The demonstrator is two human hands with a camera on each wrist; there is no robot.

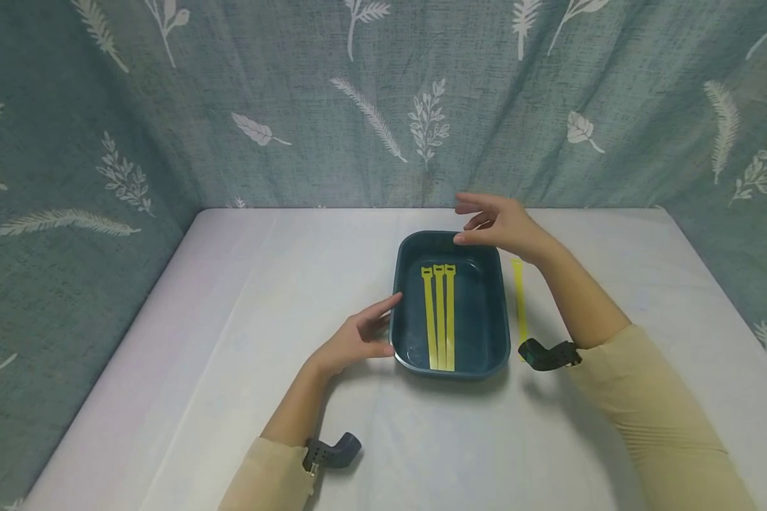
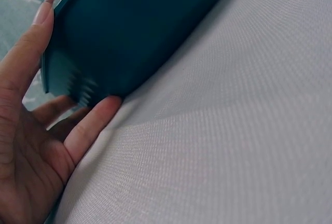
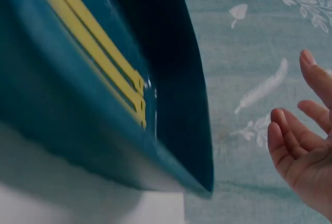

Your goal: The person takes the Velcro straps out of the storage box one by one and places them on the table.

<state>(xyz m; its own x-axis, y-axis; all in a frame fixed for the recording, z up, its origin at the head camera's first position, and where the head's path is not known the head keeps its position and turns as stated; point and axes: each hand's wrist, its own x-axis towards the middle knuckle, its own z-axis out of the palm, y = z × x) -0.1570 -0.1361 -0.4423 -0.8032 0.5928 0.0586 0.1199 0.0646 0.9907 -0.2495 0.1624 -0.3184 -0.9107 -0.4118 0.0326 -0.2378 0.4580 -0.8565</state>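
A dark teal plastic bin (image 1: 482, 312) stands on the table with three yellow cable ties (image 1: 440, 319) side by side on its floor, their slotted heads toward the far end. Another yellow cable tie (image 1: 520, 298) lies on the table just right of the bin, partly hidden by the right wrist camera. My left hand (image 1: 351, 341) touches the bin's left side with fingers spread; in the left wrist view one fingertip (image 2: 44, 15) is at the rim and another low near the cloth. Over the far right corner, my right hand (image 1: 501, 227) is loosely bent, holding nothing, apart from the wall in the right wrist view.
White cloth covers the table (image 1: 281, 298). A green leaf-patterned curtain (image 1: 307, 106) hangs behind its far edge and along both sides. Small dark cameras (image 1: 335, 452) are strapped at both wrists.
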